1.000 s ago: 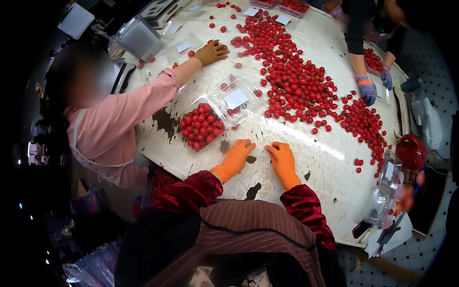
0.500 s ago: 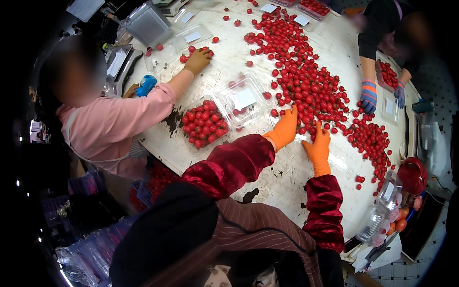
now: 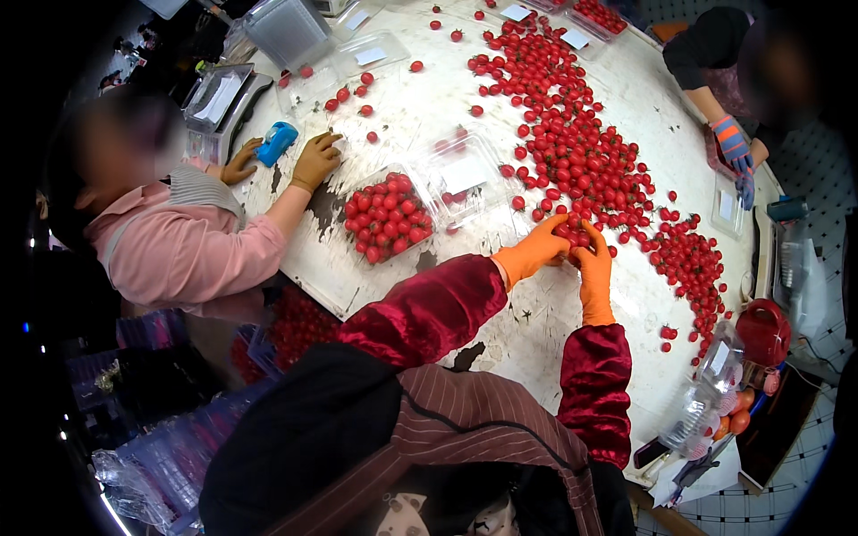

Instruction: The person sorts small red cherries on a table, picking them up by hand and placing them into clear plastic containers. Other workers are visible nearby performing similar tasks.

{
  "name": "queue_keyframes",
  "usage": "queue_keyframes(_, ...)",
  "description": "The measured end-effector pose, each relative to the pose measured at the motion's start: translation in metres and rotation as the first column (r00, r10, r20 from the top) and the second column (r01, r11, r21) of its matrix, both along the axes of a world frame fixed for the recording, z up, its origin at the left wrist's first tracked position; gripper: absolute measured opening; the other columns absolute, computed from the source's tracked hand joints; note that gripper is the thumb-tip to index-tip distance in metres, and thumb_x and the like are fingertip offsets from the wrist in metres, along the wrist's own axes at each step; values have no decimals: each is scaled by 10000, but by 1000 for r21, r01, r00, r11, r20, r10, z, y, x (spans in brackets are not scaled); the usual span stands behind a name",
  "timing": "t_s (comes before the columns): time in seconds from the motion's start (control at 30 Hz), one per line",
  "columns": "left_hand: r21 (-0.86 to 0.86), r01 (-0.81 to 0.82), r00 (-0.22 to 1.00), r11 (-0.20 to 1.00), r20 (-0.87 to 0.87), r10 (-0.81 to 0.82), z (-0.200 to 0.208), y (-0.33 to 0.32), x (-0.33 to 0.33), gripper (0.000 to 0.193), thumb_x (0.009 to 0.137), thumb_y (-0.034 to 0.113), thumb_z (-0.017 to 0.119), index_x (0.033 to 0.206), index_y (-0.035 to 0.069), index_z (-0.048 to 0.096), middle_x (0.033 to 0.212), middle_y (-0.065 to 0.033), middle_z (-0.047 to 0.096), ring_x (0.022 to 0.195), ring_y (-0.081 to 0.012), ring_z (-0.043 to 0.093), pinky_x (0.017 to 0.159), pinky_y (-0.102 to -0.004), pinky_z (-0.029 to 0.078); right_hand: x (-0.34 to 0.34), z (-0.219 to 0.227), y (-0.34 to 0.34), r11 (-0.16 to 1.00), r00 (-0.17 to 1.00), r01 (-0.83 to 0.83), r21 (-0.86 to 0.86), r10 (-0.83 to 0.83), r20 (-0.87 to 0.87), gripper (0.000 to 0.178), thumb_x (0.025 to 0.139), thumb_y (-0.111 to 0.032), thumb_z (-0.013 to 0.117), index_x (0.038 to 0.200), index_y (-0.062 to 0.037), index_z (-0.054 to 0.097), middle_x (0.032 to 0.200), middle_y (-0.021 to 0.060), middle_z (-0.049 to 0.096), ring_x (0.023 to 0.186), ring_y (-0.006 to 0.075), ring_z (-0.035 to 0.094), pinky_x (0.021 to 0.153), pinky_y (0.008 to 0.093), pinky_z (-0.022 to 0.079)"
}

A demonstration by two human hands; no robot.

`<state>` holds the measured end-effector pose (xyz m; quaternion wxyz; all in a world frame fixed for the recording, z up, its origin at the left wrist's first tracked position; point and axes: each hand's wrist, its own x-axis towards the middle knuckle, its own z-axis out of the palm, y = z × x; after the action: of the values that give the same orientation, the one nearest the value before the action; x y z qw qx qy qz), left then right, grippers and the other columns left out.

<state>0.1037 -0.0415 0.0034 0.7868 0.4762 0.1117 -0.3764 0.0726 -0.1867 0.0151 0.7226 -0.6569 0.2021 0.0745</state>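
Tomato heap (image 3: pixel 581 170) beyond left hand (image 3: pixel 531 253), filled punnet (image 3: pixel 407 247) leftward, clear lid (image 3: pixel 465 175) adjoining

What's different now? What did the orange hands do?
The left hand and right hand moved forward and rightward from bare table to the tomato pile, and now hold a few tomatoes between them. The pink-sleeved co-worker's hand let go of loose tomatoes and drew back. The far striped glove left the pile. The filled box stayed put.
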Motion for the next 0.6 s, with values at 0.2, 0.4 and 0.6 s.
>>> queue_keyframes(0.2, -384, -406, 878, 829, -414, 238, -7, 1, -8, 394, 919, 458, 617, 1153, 143, 578, 1037, -28, 583, 948, -215, 587, 827, -406, 498, 0, 16, 28, 646, 839, -82, -759, 456, 297, 414, 771, 24, 573, 1179, -24, 618, 1146, 158, 566, 1001, 294, 576, 883, 356, 486)
queue_keyframes(0.4, -739, -341, 938, 581, -308, 158, -41, 8, -15, 301, 952, 321, 617, 1158, 104, 593, 1065, -49, 630, 876, -139, 621, 745, -309, 534, -34, 56, 68, 683, 784, -158, -713, 526, 330, 512, 815, 3, 575, 1322, -27, 517, 1340, 163, 504, 1179, 296, 533, 959, 360, 479)
queue_keyframes(0.6, -770, -405, 914, 493, -341, 219, 18, 46, -36, 493, 1002, 368, 442, 1455, 177, 405, 1474, -130, 416, 1354, -350, 407, 1097, -567, 334, -53, 82, 41, 890, 880, 78, -449, 149, 451, 458, 868, 42, 550, 1314, -62, 553, 1265, 110, 583, 1170, 218, 575, 925, 327, 474)
